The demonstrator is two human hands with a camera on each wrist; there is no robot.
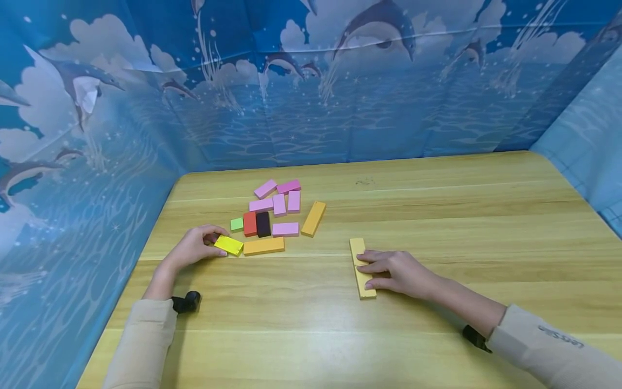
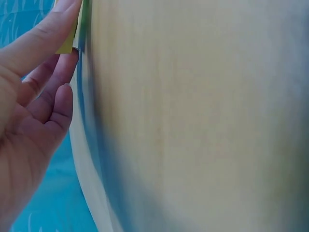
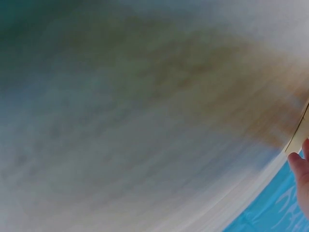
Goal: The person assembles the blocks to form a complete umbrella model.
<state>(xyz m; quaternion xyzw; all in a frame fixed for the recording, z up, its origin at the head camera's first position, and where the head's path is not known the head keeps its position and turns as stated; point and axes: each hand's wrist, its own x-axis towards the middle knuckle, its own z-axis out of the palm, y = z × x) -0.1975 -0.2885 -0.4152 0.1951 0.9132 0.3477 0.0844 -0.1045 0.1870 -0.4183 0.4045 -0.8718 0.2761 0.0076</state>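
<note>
My left hand (image 1: pixel 198 246) pinches a bright yellow block (image 1: pixel 228 245) between thumb and fingers at the left of the table. In the left wrist view only a corner of that yellow block (image 2: pixel 66 44) shows beside the thumb. An orange block (image 1: pixel 264 246) lies just right of it. Two pale yellow blocks (image 1: pixel 358 247) lie end to end in a line at mid-table. My right hand (image 1: pixel 400 274) rests its fingertips on this line, across the join and the nearer block. The right wrist view catches only a fingertip (image 3: pixel 294 159) at a pale block's edge.
Behind the left hand lie a green block (image 1: pixel 236 225), a red block (image 1: pixel 250 223), a black block (image 1: pixel 263 224) and several pink blocks (image 1: pixel 285 229). Another orange block (image 1: pixel 313 219) lies slanted to their right. A blue dolphin-print curtain (image 1: pixel 311 124) borders the wooden table (image 1: pixel 461 216).
</note>
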